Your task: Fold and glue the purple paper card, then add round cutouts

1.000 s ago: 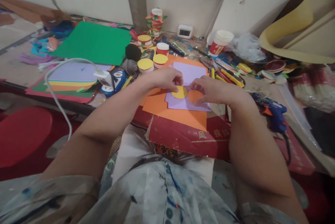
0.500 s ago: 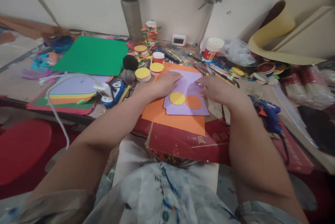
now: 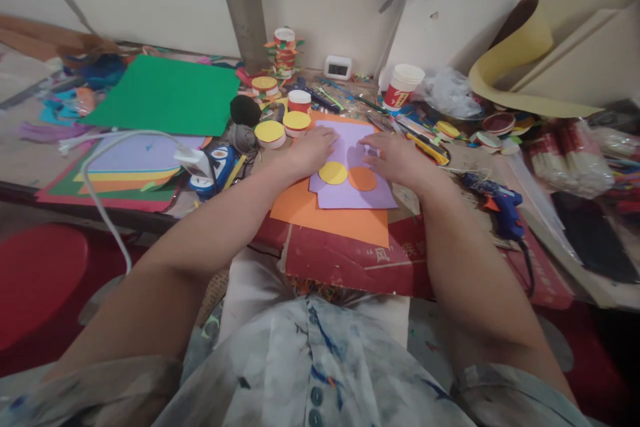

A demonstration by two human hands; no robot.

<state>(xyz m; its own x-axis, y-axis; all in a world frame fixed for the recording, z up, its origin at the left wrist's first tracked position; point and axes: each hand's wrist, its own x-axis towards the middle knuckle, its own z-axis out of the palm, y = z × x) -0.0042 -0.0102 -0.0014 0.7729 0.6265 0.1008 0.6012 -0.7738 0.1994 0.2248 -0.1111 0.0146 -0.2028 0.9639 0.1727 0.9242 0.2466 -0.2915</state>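
Note:
A lilac sheet of paper [image 3: 350, 198] lies over a larger orange sheet [image 3: 330, 222]. Near its lower edge sit a yellow paper circle [image 3: 333, 173] and an orange paper circle [image 3: 363, 179], side by side. My left hand [image 3: 315, 149] rests on the lilac sheet's left side, fingers stretched out flat. On the right side, my right hand [image 3: 393, 155] touches the same sheet with its fingers apart and slightly bent. Neither hand grips anything. Both hands cover parts of the sheet's side edges.
Left of the papers stand yellow-topped round pieces [image 3: 270, 134], a power strip [image 3: 213, 170] and a green sheet [image 3: 170, 95]. To the right lie a yellow cutter [image 3: 429, 149] and a blue glue gun [image 3: 507, 210]. A paper cup [image 3: 403, 87] and small clock [image 3: 338, 68] stand behind.
My right hand has shifted slightly left over the lilac sheet. My left hand stays on its left side. The whole view has moved a little, with the table appearing higher.

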